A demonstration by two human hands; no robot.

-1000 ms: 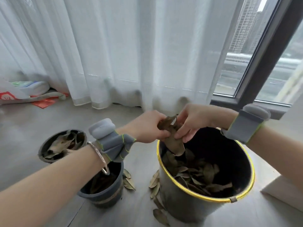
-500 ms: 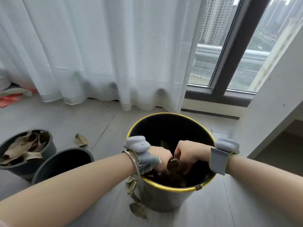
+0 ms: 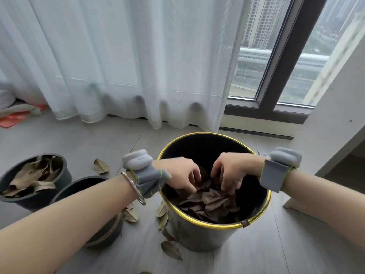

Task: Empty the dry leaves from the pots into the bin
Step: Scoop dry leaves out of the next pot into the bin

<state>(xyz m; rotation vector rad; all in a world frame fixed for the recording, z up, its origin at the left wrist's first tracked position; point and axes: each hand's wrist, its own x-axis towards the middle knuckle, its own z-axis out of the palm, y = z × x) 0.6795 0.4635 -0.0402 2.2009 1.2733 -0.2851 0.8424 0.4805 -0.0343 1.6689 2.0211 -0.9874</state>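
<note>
I see both hands down inside the bin [image 3: 214, 237], a round black bucket with a shiny yellow rim, standing on the pale grey plank floor [image 3: 276, 250] at about 5 o'clock in my view. The left hand [image 3: 180, 173] hangs over the rim at the bin's 9 o'clock, its fingers [image 3: 194, 183] curled downward and loosely spread, tips among the leaves; I cannot tell whether they pinch any. The right hand [image 3: 230, 171] comes in from 3 o'clock, fingers likewise curled and parted, tips touching the pile. The dry leaves [image 3: 209, 202] in the bin are brown, crisp-looking and curled, heaped at the bottom.

At 9 o'clock stand two dark round plastic pots: the far pot [image 3: 31, 178] holds papery tan leaves, the near pot [image 3: 92, 186] sits partly under my left forearm, its inside dark. Loose leaves [image 3: 164, 216] lie scattered on the floor beside the bin's base. Each wrist carries a padded grey band with a green edge; the left also has a thin metal bangle [image 3: 134, 187]. A sheer white curtain [image 3: 122, 62] hangs in soft folds at 12 o'clock.
</note>
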